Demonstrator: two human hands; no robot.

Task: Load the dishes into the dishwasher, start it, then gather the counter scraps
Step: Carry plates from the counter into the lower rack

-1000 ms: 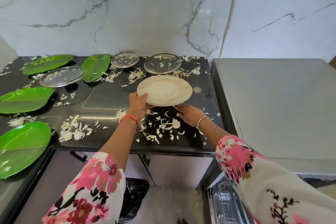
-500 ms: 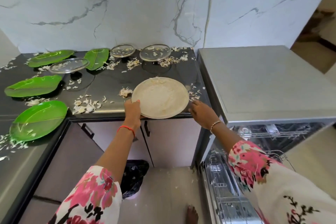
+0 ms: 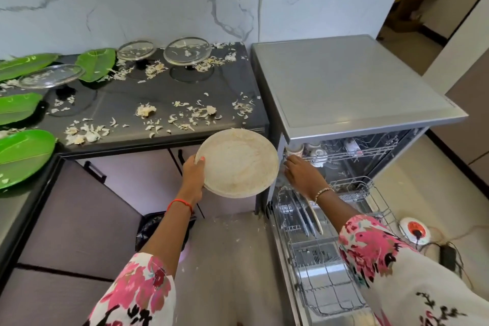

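Because the left hand point(image 3: 194, 176) grips the cream plate point(image 3: 238, 164) by its left rim alone, thumb over the edge, the plate hangs in the air in front of the tabletop point(image 3: 127, 98) and just beside the open dishwasher point(image 3: 344, 87). A slip is my first worry (one hand on a smeared rim is a poor hold). The plate could also knock the dishwasher's front corner, being so close to it, and its residue may drop to the floor point(image 3: 225, 259), where bits already lie. The right hand point(image 3: 304, 177) reaches toward the left end of the upper rack point(image 3: 370, 151), fingers loosely stretched and gripping nothing I can make out. Whether it touches the plate's rim I cannot tell.

Counted in the head view:
- one cream plate
- four green leaf plates point(image 3: 23, 156) at the tabletop's left
- three glass lids point(image 3: 188, 50) toward the wall
- seemingly two standing plates point(image 3: 315, 217) in the pulled-out lower rack point(image 3: 370, 193)
- at least two cups point(image 3: 295, 151) in the upper rack
- scraps point(image 3: 195, 114) too many to count
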